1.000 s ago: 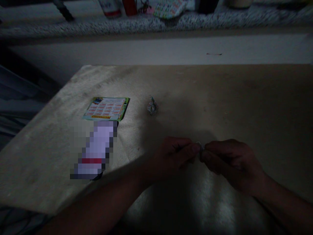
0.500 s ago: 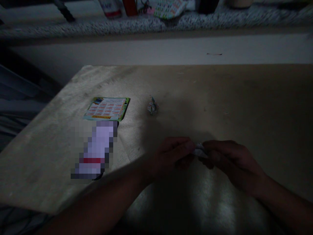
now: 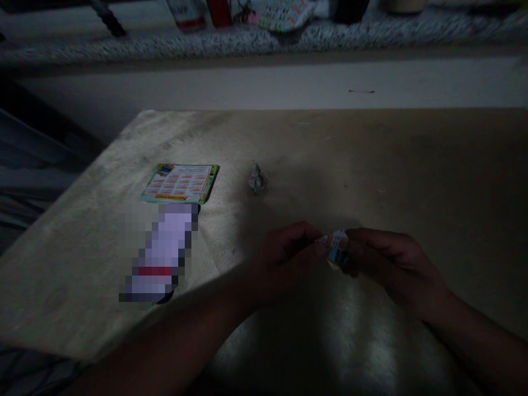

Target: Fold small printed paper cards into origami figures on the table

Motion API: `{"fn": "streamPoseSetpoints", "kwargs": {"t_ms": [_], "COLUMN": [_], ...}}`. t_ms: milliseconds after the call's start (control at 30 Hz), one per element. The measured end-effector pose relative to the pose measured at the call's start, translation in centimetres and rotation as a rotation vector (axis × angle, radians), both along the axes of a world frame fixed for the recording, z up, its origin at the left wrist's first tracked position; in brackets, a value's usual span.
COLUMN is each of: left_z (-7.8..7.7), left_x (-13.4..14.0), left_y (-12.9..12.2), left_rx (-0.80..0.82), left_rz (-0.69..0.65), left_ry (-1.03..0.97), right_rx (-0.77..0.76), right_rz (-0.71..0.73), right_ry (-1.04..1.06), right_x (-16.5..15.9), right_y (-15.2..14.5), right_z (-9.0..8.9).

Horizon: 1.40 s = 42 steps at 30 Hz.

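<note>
A small piece of folded printed paper is pinched between my two hands, above the table's right-centre. My left hand grips its left edge between thumb and index finger. From the other side, my right hand closes on it, with the thumb in front and the other fingers partly hidden. White, reddish and dark blue print shows on the paper. Beyond my left hand lies a little folded paper shape with coloured print, its point facing up.
A printed card with a calendar-like grid lies left on the table. Just below it is a phone, its screen blurred out. Behind the table, a speckled stone ledge holds a red container, a crumpled printed packet and other items.
The paper in my hands has turned so that its printed, dark blue face shows, where a pale edge showed before. My fingers have shifted slightly upward around it.
</note>
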<state>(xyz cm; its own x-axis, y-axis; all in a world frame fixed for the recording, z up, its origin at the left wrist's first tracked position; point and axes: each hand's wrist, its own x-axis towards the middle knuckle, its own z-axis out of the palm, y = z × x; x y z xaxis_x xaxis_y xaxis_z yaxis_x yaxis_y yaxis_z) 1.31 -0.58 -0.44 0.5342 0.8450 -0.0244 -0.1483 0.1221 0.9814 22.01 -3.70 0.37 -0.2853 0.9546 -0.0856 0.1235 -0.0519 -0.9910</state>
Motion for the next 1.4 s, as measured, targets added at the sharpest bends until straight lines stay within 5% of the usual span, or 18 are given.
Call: {"fn": "streamPoseSetpoints", "kwargs": {"t_ms": [267,700,1100,1233,1400], "left_z": [0.78,0.14,0.18,0.58,0.43], "left_x": [-0.18,0.20,-0.23,-0.32,0.03], "left_y": [-0.16,-0.28,0.05,0.06,0.31], "left_rx": [0.234,0.094,-0.042,-0.071,-0.238], "left_rz": [0.063,0.115,-0.119,-0.221,-0.275], "left_ry": [0.133,0.132,0.162,0.095,-0.045], "right_rx": [0.063,0.114,0.122,0.000,-0.168], "right_rz": [0.020,0.034,0.082,0.255,0.288], "right_ry": [0.007,-0.104,-0.151,0.012,0.291], "right_x": [0.25,0.00,0.14,0.44,-0.01], "right_y": [-0.19,-0.29,-0.23,-0.15,-0.08], "right_z": [-0.07,-0.01,-0.19,0.18,0.71]}}
